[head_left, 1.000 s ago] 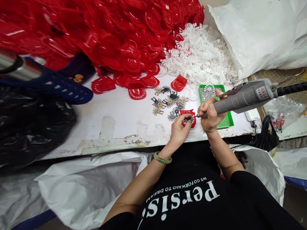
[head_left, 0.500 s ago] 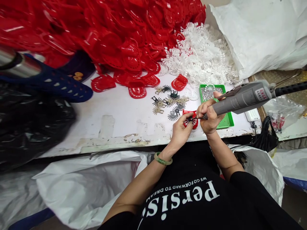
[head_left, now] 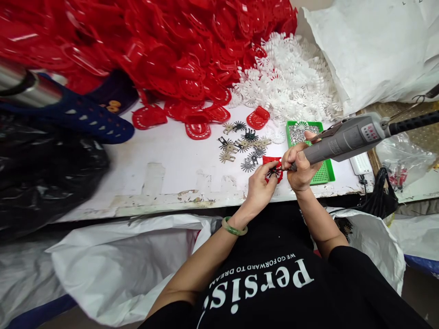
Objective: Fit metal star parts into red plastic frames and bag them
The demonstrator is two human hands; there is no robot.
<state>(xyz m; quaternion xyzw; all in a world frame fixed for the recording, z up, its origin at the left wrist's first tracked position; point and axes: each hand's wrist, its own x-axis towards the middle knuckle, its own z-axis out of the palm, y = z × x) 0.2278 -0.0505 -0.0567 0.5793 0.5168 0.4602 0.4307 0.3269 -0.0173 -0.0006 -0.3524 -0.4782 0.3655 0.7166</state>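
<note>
My left hand (head_left: 261, 188) grips a red plastic piece (head_left: 271, 161) near the table's front edge, fingers on a dark spoked disc (head_left: 274, 172) lying on it. My right hand (head_left: 302, 167) is wrapped round a grey electric screwdriver (head_left: 343, 140), held slanting, its tip at the disc. Any screw at the tip is too small to make out. Dark, grey and beige spoked pieces (head_left: 243, 145) lie loose just beyond my left hand. Partly behind my right hand is a green tray (head_left: 328, 170) with small metal parts in its far section.
Red pieces (head_left: 161, 59) are heaped at the back left, white spoked pieces (head_left: 288, 82) beside them. A black bag (head_left: 48, 178) and a blue perforated object (head_left: 92, 116) stand left. White sacks (head_left: 130, 260) hang open below the table (head_left: 178, 160). A white adapter (head_left: 361, 164) lies right.
The view has shifted very slightly. Both hands keep their grips, and the screwdriver's tip stays at the dark disc.
</note>
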